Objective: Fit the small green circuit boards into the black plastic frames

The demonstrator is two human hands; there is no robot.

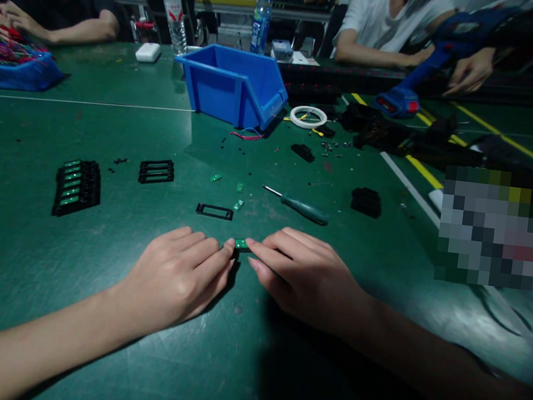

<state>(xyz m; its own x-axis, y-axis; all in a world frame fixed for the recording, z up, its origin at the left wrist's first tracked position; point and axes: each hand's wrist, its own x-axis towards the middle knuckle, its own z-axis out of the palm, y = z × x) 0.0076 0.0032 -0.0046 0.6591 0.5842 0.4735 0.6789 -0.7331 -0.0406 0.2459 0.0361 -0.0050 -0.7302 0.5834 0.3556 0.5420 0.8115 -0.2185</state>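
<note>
Between my two hands, low over the green table (96, 258), is a small green circuit board (241, 243) with a dark edge beneath it. My left hand (181, 274) pinches its left end, fingers curled. My right hand (306, 275) grips the right end with thumb and fingertips. Just beyond lies a black rectangular frame (214, 211), with loose green boards (238, 205) beside it. A stack of black frames (157, 171) lies farther left, and a row of black frames with green boards (78, 186) sits at the far left. A screwdriver (304, 209) rests beyond my right hand.
A blue bin (235, 87), a white tape ring (308, 117) and scattered screws (333, 146) lie farther back. Black parts (366, 202) are at the right. Bottles (261, 19) stand behind. A blue power drill (403, 100) is near a person in white; another person sits at the left.
</note>
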